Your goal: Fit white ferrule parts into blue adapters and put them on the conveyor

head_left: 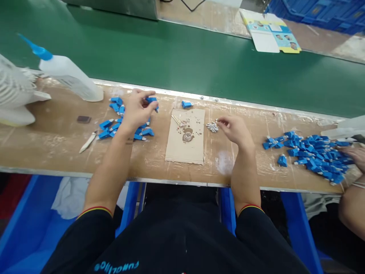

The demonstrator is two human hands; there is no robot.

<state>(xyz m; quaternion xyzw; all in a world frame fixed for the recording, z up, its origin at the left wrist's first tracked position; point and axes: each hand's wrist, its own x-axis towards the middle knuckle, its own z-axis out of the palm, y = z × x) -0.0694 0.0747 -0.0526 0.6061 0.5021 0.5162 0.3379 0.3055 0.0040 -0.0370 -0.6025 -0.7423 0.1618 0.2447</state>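
Between the thumb and fingers of my left hand (137, 109) is a small blue plastic part (151, 100), held above a loose group of similar blue parts (107, 129). My right hand (232, 128) has thumb and forefinger pinched together at the edge of a small pile of tiny grey-white pieces (212, 127); whether a piece is between the fingertips is too small to see. Between my hands lies a cardboard sheet (182, 150) with brown stains, a small round cap-like thing (188, 135) and thin sticks (176, 121). One more blue part (186, 104) sits just beyond the cardboard.
A white bottle with a blue nozzle (71, 76) stands at the left, near a pale blade-like tool (88, 142) and a dark flat block (84, 119). At right, another person's hand (357, 156) touches a large heap of blue parts (319, 154). A green belt (182, 53) runs behind.
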